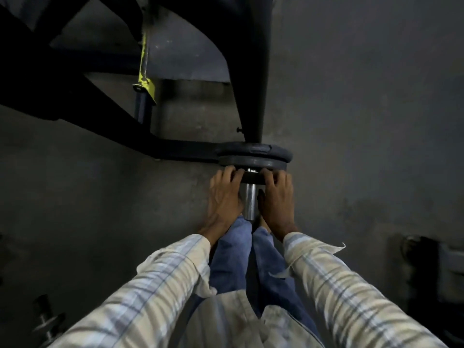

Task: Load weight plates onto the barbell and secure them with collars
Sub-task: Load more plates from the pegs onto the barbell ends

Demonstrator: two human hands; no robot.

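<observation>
A shiny steel barbell sleeve [250,199] points toward me in the centre of the head view. Two dark weight plates [253,154] sit stacked on it farther along. A smaller dark plate [252,177] rides on the sleeve just short of them, a narrow gap showing between. My left hand [224,197] grips the left edge of this small plate with curled fingers. My right hand [276,197] grips its right edge the same way. No collar is visible.
A dark rack frame [253,71] rises behind the plates, with a yellow part [144,79] at the left. Dim concrete floor lies all around. A small dumbbell-like object [46,315] sits at the lower left and dark equipment [431,267] at the right.
</observation>
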